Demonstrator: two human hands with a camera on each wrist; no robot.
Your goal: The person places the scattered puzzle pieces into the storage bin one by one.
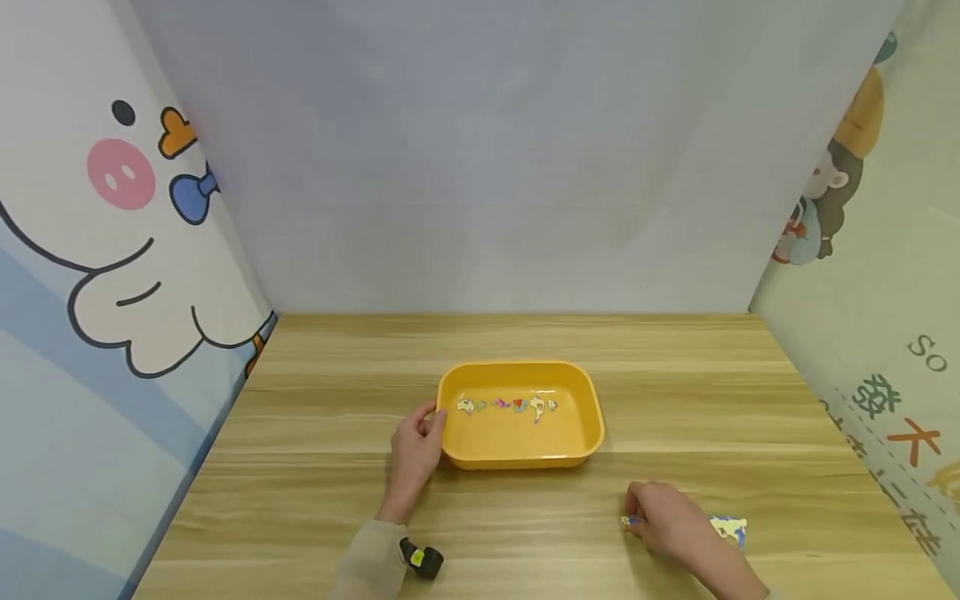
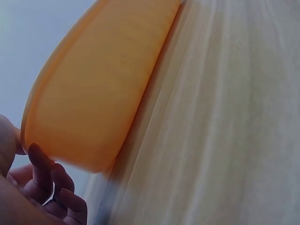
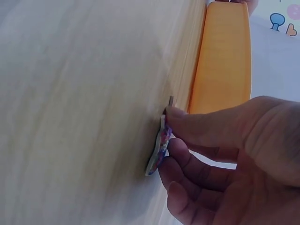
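My left hand [image 1: 417, 450] grips the left rim of a yellow plastic tray [image 1: 517, 458]. In the left wrist view its thumb is at the rim, with curled fingers [image 2: 40, 176] against the tray's outer end. Inside the tray lies a row of several small, irregular colourful pieces [image 1: 501, 403]. To the right and nearer the front, my right hand [image 1: 667, 517] pinches a small flat piece [image 3: 161, 145] with a purple, blue and red print and a pale edge. The right wrist view shows it tilted close over the table, partly covered by the thumb.
Partly hidden by the right wrist, a flat pale-yellow and blue item [image 1: 729, 528] lies on the wood-grain table [image 1: 330, 367]. A black strap device [image 1: 425, 560] sits on the left wrist. Grey cloth [image 1: 480, 167] hangs behind, with printed cartoon sheets on both sides.
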